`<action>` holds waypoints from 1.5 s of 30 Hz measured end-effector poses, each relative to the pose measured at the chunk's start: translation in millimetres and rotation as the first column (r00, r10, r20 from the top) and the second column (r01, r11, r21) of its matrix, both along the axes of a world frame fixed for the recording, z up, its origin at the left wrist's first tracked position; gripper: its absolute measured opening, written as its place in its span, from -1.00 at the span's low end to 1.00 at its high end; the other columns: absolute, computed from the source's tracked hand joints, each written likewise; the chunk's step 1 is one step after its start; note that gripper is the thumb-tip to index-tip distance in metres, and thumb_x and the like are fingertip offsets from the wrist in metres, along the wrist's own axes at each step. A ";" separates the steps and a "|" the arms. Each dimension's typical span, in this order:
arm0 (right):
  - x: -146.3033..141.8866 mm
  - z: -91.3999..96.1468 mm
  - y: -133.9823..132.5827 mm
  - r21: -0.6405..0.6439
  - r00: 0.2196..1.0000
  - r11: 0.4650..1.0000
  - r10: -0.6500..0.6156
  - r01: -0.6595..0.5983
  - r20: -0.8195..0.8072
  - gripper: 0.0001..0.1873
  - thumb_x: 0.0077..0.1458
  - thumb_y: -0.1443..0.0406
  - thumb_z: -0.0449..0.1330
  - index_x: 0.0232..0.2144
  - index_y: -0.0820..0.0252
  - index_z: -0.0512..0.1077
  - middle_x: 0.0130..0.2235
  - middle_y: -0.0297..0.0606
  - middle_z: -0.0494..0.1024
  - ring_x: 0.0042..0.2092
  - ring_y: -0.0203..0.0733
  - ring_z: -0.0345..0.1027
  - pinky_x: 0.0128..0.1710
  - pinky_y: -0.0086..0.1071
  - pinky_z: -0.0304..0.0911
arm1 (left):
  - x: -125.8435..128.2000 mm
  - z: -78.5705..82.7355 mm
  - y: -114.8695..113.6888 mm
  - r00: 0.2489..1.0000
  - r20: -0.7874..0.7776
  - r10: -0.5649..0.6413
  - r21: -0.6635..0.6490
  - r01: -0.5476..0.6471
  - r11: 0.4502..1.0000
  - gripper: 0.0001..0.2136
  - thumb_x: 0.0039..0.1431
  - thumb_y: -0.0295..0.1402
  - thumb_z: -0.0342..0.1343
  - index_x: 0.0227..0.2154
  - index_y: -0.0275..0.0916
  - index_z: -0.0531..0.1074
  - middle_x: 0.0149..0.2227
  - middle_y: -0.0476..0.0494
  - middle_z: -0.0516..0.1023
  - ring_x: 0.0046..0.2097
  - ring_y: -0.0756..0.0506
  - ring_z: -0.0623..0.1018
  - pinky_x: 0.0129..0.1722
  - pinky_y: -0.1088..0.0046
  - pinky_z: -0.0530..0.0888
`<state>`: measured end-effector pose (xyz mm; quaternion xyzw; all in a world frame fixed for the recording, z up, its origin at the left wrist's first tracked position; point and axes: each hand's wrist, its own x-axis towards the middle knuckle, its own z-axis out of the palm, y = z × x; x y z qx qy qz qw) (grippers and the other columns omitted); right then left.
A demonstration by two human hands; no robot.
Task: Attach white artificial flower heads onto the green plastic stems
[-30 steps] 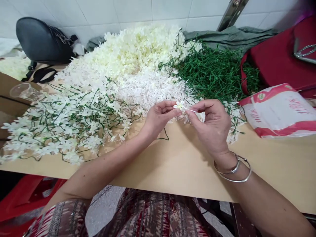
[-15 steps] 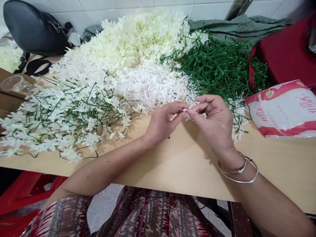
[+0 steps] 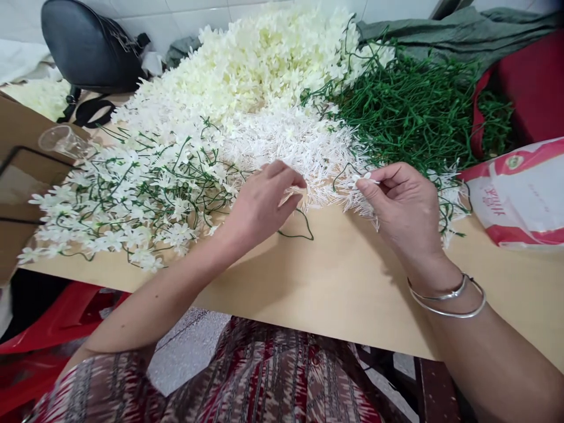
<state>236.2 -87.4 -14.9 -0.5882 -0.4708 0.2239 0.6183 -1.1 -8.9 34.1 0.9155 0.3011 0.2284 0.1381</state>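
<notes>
My right hand [image 3: 403, 205] pinches a small white artificial flower [image 3: 362, 178] between thumb and fingers, at the near edge of a heap of white flower pieces [image 3: 299, 147]. My left hand [image 3: 264, 202] hovers with curled fingers over the same heap's edge, its fingertips touching the white pieces; I cannot make out anything held in it. A loose green stem [image 3: 299, 226] lies on the tan board [image 3: 335, 282] between my hands. A bigger cream flower pile [image 3: 264, 64] lies behind.
Assembled green-stemmed white sprays [image 3: 127, 200] cover the left. Bare green stems [image 3: 409, 111] pile at the back right beside a red bag [image 3: 529, 88] and a red-white plastic bag [image 3: 524, 194]. A black bag [image 3: 88, 50] and a clear cup [image 3: 64, 141] sit far left.
My hands, pinched together on one flower before, have drawn apart. The right hand keeps the flower; the left has moved left onto the white heap.
</notes>
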 end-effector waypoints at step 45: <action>-21.1 10.3 -12.2 -0.249 0.880 0.856 0.386 -0.454 -0.277 -0.79 0.06 0.07 0.48 -0.34 0.00 0.61 -0.38 -0.34 0.65 -0.33 -0.19 0.48 -0.26 -0.26 0.38 | 2.4 -42.9 -15.4 0.892 0.448 0.064 -0.427 0.150 0.892 -0.91 0.32 -0.29 0.33 -0.21 -0.15 0.69 -0.29 -0.10 0.73 -0.32 -0.01 0.61 -0.30 0.48 0.51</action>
